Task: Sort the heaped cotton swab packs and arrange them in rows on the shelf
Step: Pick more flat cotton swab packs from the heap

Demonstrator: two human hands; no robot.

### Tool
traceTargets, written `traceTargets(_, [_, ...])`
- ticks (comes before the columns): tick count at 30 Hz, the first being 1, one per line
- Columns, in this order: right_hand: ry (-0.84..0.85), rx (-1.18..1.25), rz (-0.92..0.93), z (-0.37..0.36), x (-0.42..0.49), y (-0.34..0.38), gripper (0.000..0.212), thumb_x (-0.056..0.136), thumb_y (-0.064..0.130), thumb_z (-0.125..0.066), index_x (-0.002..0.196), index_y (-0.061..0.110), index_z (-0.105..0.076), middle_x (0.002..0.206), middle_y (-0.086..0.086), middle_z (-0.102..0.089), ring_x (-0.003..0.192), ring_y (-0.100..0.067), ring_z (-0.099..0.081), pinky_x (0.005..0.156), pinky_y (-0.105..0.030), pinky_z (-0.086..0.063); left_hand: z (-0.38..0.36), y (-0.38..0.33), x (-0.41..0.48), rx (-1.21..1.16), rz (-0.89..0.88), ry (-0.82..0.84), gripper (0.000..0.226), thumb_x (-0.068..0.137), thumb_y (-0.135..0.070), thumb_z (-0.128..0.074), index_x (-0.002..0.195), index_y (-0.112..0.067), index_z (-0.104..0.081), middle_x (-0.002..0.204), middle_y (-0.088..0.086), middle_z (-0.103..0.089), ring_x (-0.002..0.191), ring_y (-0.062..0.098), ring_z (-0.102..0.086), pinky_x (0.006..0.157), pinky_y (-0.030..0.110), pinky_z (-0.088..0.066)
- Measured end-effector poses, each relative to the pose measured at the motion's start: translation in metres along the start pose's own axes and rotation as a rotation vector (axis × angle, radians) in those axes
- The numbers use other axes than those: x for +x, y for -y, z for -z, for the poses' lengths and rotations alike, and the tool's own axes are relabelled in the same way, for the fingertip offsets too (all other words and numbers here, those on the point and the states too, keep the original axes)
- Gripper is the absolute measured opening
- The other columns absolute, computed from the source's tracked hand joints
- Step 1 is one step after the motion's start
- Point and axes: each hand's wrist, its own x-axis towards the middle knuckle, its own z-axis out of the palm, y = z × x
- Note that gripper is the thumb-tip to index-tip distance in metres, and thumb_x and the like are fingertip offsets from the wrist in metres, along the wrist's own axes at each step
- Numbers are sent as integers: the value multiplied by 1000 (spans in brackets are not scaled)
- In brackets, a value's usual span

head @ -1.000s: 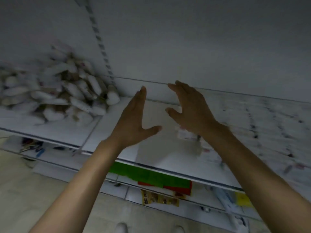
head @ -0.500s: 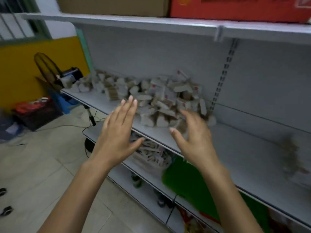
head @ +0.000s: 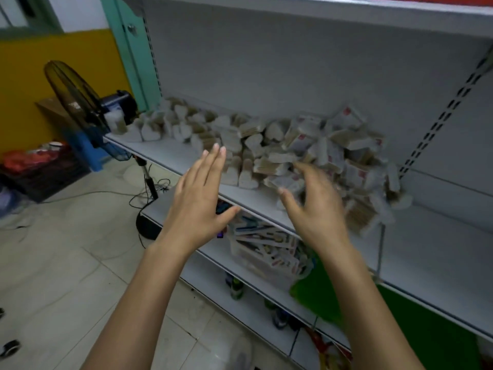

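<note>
A heap of cotton swab packs (head: 306,153) lies along the grey shelf (head: 170,156), white and tan, some heart-shaped, piled highest at the right. My left hand (head: 198,201) hovers in front of the shelf edge with straight fingers and holds nothing. My right hand (head: 312,206) is raised just before the heap's near side, fingers loosely bent and blurred, empty; whether it touches a pack I cannot tell. The shelf to the right of the heap (head: 440,236) carries no packs.
A standing fan (head: 77,102) and a dark box (head: 120,102) stand at the shelf's left end, with cables on the tiled floor (head: 66,263). The lower shelf holds a tub of packets (head: 266,249) and something green (head: 426,329). An upper shelf (head: 346,12) runs overhead.
The view swung left from the bare right part of the shelf to the heap. Both hands stayed raised and empty and have come closer to the packs.
</note>
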Motion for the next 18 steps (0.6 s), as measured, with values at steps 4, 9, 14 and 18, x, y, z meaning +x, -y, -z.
traceTargets(4, [89,-51,-13,-42,88,10,42,94,33,-52,134,18,-48,107,-8,-66,99,-30,-60,73,-33,-41,-8,43,31,-29,-18,103,98,84,-48,-66,153,-28,0,161,-7,-6,147,13,-9,118,37,-15])
traceTargets(9, [238,-330,-36,-95,204,10,49,96,42,-44,140,24,-36,124,-13,-61,115,-33,-55,93,-39,-39,-5,96,78,-39,-22,127,88,87,-47,-64,153,-18,-14,158,3,-22,142,20,-24,111,27,-18])
traceTargets(14, [220,-532,-106,-126,242,-5,45,97,48,-39,127,18,-54,124,-12,-61,116,-32,-54,99,-42,-37,-16,126,118,-172,-40,145,84,86,-51,-59,152,-17,-19,156,3,-28,140,16,-26,107,20,-17])
traceTargets(18, [124,-661,-221,-147,245,-2,45,99,47,-36,117,10,-54,111,-15,-64,104,-33,-59,93,-39,-39,-36,154,147,-342,-63,195,78,87,-54,-59,151,-24,-25,150,-7,-35,134,8,-33,100,13,-23])
